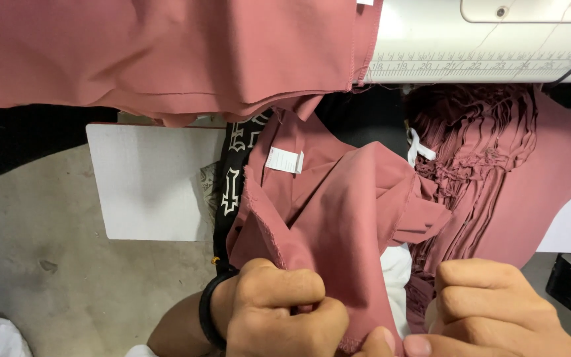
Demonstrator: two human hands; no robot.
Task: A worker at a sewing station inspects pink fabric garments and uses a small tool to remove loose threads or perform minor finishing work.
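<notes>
Head view: left hand (279, 307) and right hand (497, 311) both pinch the raw near edge of a dusty-pink garment piece (338, 205). It looks soft, light and floppy, best held at its edge. Beyond, similar pink fabric (166, 53) drapes a white sewing machine (484, 39).

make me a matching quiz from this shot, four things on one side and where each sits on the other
Things:
1. white label
2. black wristband
3. white board
4. stack of pink pieces

Places:
a. on the floor, left of the garment
b. right side, below the ruler strip
c. sewn on the pink garment
d. on the left hand's wrist

Pairs: 1-c, 2-d, 3-a, 4-b
</notes>
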